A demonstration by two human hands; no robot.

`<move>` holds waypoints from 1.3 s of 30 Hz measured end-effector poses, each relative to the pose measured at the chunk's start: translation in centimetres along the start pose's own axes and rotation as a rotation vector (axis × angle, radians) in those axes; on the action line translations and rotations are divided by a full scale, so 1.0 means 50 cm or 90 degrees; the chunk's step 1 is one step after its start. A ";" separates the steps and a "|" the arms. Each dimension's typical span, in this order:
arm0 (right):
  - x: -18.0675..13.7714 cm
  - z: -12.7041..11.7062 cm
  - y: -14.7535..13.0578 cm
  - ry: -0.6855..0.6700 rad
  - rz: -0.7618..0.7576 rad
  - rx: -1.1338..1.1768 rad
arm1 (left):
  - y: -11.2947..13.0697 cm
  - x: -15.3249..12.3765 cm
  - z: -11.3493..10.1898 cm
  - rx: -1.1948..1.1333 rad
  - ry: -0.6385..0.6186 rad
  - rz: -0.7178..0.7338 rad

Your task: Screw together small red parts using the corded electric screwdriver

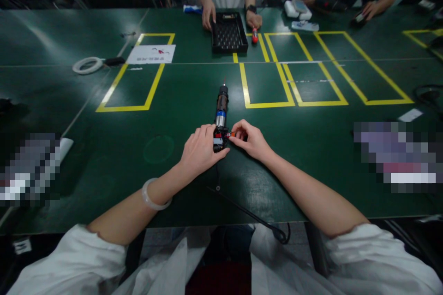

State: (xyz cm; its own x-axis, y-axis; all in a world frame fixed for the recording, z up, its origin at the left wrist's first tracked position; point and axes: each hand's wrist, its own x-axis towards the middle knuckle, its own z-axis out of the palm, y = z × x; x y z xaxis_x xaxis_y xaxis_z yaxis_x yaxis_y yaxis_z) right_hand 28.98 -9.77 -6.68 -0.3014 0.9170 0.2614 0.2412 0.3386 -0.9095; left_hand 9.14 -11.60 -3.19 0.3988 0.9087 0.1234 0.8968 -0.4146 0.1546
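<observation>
A slim black and silver tool with a blue band (221, 106) lies on the green table (311, 147), tip pointing away from me. My left hand (200, 150) is closed around its near end, thumb under it. My right hand (251, 139) pinches a small orange-red part at that same end, fingers pressed together. A thin black cable (249, 214) runs from the tool toward me and off the table edge. I wear a pale bangle on my left wrist.
Yellow tape rectangles (131, 83) mark the table. Across from me a person in white holds a black tray (229, 32), with a small red item (254, 36) beside it. A white ring (86, 65) and a paper sheet (152, 54) lie at far left. Another person's hands show at far right.
</observation>
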 end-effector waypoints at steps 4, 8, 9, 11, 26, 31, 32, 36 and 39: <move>-0.001 0.002 0.000 -0.016 -0.029 -0.042 | 0.002 -0.004 0.002 0.005 0.001 0.013; -0.003 0.000 0.001 -0.027 -0.063 -0.077 | 0.002 -0.006 0.005 0.012 0.006 0.020; -0.003 -0.002 0.002 -0.031 -0.072 -0.087 | 0.001 -0.006 0.005 0.013 0.006 0.019; -0.003 -0.005 0.002 -0.033 -0.097 -0.108 | 0.000 -0.006 0.006 0.013 0.006 0.019; -0.008 -0.001 -0.015 -0.012 -0.053 -0.103 | 0.003 -0.009 0.003 -0.011 -0.008 0.003; -0.010 0.004 -0.015 -0.015 -0.034 -0.085 | 0.003 0.000 -0.013 -0.007 -0.041 -0.011; -0.010 0.004 -0.016 -0.018 -0.034 -0.080 | 0.003 0.002 -0.016 -0.003 -0.045 -0.016; -0.012 0.001 -0.025 -0.049 -0.058 -0.056 | 0.000 0.011 -0.023 0.029 -0.051 -0.046; -0.012 0.000 -0.034 -0.086 -0.061 -0.040 | -0.005 0.015 -0.024 0.058 -0.053 -0.059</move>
State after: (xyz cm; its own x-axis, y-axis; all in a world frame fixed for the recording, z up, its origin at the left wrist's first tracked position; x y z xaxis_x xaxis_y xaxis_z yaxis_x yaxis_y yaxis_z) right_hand 28.77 -10.91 -5.31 -0.4454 0.8447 0.2967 0.2611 0.4395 -0.8594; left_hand 8.99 -10.88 -1.94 0.3247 0.9453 0.0304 0.9427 -0.3260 0.0709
